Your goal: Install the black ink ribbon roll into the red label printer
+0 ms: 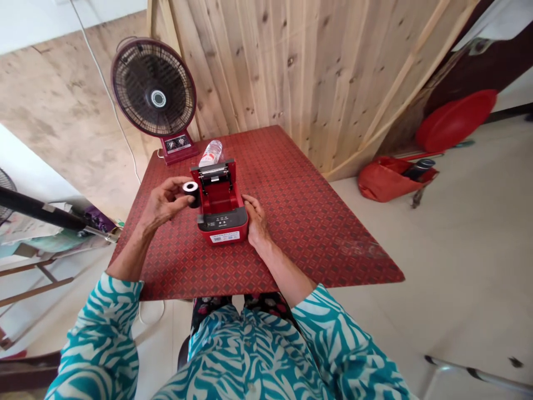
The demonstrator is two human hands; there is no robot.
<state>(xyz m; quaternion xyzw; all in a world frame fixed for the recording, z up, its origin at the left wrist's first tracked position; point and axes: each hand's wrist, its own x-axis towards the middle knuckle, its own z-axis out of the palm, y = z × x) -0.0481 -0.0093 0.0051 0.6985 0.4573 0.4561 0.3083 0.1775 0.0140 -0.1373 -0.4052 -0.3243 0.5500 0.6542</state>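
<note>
Left hand [164,203] fingers gripped a black roll [191,193] beside the open red thermal printer [222,219], right hand [257,221] fingers lying open against its side, mid-worktop [316,222].

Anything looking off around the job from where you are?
One thing: the plastic water bottle seems to lie on its side rather than stand, right behind the raised lid of the open red receipt printer. I can't see any spill or damage around it.
</note>
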